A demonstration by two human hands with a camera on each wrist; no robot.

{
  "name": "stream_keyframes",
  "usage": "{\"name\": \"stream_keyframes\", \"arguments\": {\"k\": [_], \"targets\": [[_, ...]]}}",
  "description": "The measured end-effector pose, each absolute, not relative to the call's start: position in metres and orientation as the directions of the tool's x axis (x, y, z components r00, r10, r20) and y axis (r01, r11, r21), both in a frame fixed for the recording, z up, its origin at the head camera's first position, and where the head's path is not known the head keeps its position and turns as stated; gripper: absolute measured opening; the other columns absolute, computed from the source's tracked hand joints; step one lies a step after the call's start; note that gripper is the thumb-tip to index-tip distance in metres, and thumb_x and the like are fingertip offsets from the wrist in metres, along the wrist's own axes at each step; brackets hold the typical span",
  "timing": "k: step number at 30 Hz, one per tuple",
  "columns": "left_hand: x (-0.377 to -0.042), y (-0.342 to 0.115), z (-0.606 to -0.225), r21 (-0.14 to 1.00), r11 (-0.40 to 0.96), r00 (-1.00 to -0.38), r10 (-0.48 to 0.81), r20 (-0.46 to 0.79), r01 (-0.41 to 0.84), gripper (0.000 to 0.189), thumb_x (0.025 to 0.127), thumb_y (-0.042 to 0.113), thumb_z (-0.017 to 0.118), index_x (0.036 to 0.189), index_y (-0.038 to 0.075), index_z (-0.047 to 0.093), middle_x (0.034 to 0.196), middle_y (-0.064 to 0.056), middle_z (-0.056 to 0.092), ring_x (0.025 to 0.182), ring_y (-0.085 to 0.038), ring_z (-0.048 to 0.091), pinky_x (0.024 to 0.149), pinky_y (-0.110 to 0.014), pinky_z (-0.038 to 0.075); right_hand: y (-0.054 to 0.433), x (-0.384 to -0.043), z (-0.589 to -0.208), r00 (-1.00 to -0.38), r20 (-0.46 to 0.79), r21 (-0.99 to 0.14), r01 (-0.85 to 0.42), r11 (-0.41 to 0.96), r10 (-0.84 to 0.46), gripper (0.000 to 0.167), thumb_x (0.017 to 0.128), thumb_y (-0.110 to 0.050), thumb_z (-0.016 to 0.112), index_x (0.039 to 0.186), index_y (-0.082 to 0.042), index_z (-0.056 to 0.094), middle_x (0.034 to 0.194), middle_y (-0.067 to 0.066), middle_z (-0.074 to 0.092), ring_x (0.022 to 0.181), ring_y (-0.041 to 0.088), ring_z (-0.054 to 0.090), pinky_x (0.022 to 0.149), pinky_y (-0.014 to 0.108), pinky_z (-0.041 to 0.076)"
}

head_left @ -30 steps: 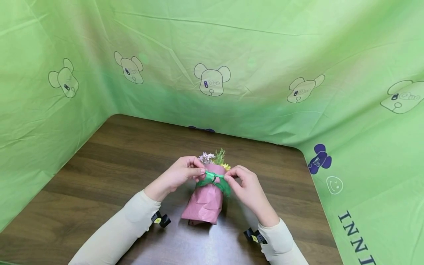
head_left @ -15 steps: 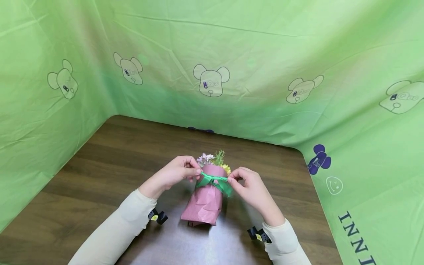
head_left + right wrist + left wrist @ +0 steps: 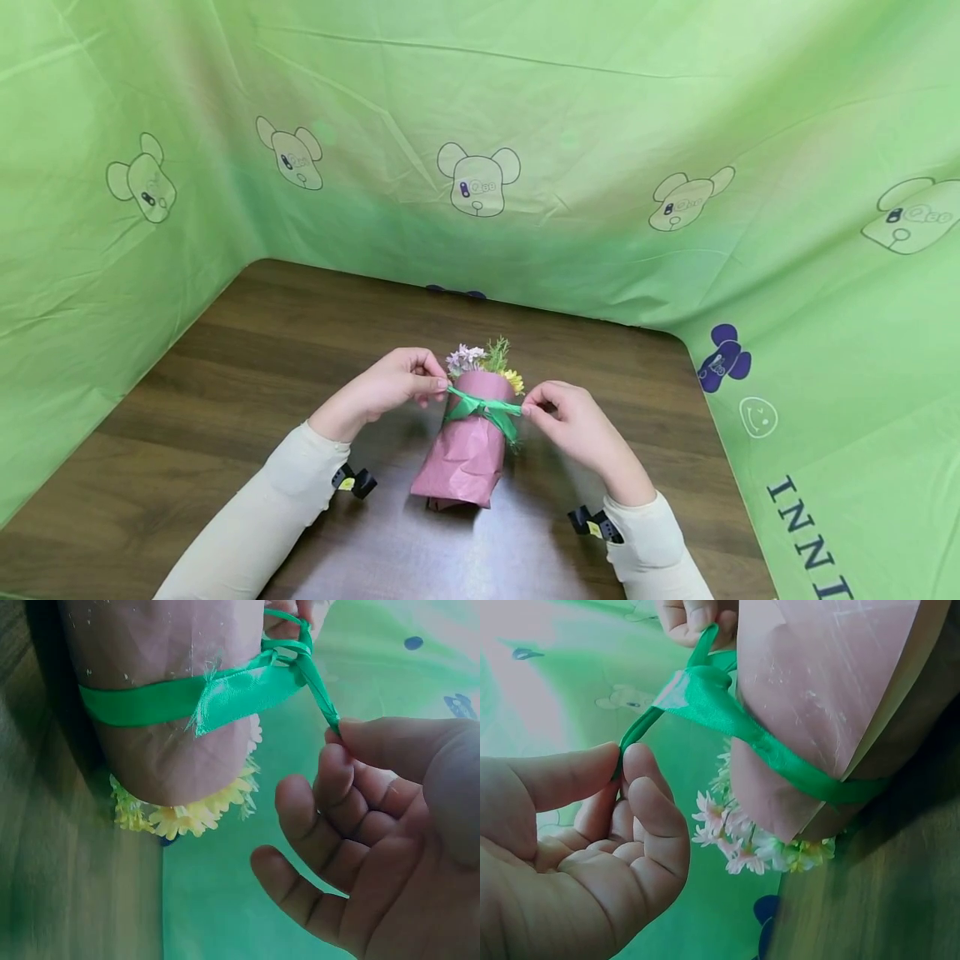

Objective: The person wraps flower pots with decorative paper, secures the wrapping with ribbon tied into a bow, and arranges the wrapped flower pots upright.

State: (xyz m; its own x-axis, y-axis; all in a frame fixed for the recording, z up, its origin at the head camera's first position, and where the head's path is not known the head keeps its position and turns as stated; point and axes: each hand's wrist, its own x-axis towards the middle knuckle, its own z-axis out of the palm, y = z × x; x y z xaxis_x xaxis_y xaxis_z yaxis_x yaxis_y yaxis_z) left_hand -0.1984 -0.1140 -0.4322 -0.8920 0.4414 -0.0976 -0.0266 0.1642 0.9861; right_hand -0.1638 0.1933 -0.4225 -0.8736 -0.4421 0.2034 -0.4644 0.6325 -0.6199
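Observation:
A small bouquet in pink wrapping paper [image 3: 461, 462] lies on the table, its lilac flowers [image 3: 465, 358], yellow flowers [image 3: 513, 381] and green sprig showing at the far end. Around the paper's upper part runs a green ribbon [image 3: 483, 406], knotted in front, with a frayed tail hanging on the right. My left hand [image 3: 393, 386] pinches one ribbon loop between thumb and forefinger, left of the knot. On the other side my right hand [image 3: 577, 421] pinches the opposite loop between thumb and forefinger. Both loops look taut. In the right wrist view the ribbon [image 3: 142, 703] lies flat against the paper.
The dark wooden table [image 3: 300, 333] spreads around the bouquet. Green cloth walls [image 3: 480, 100] with bear-head prints enclose its back and sides. A black wrist camera [image 3: 355, 482] is strapped at the left sleeve, another wrist camera [image 3: 595, 525] at the right.
My hands have moved apart, the left one leftward and the right one rightward. The ribbon loops are drawn out longer, and the knot looks tighter. The bouquet has stayed in place.

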Motion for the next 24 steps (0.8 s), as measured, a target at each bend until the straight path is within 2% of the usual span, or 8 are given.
{"name": "stream_keyframes", "arguments": {"k": [5, 15, 24], "targets": [[-0.2, -0.117, -0.431, 0.981, 0.194, -0.89, 0.444, -0.103, -0.017, 0.008, 0.094, 0.006, 0.07, 0.096, -0.001, 0.065, 0.08, -0.008, 0.07, 0.071, -0.016, 0.064, 0.068, -0.037, 0.057, 0.198, -0.166, -0.423, -0.868, 0.181, -0.588, -0.473, 0.656, -0.463, 0.009, 0.094, -0.016, 0.074, 0.088, -0.02, 0.07, 0.085, -0.01, 0.061, 0.077, 0.006, 0.055, 0.07, 0.025, 0.049], [-0.201, -0.122, -0.432, 0.976, 0.215, -0.879, 0.462, -0.117, -0.016, 0.008, 0.095, 0.007, 0.069, 0.095, 0.0, 0.064, 0.084, -0.02, 0.07, 0.07, -0.021, 0.064, 0.067, -0.035, 0.056, 0.202, -0.165, -0.421, -0.859, 0.141, -0.597, -0.471, 0.65, -0.493, 0.009, 0.094, -0.014, 0.074, 0.087, -0.018, 0.069, 0.08, -0.011, 0.06, 0.074, 0.006, 0.054, 0.068, 0.024, 0.049], [-0.203, -0.125, -0.433, 0.973, 0.23, -0.867, 0.482, -0.126, -0.014, 0.009, 0.095, 0.007, 0.068, 0.096, -0.001, 0.064, 0.088, -0.025, 0.069, 0.069, -0.017, 0.063, 0.067, -0.038, 0.057, 0.206, -0.166, -0.42, -0.851, 0.117, -0.584, -0.475, 0.658, -0.512, 0.008, 0.094, -0.015, 0.073, 0.087, -0.017, 0.07, 0.08, -0.012, 0.061, 0.075, 0.005, 0.054, 0.069, 0.024, 0.048]]}}
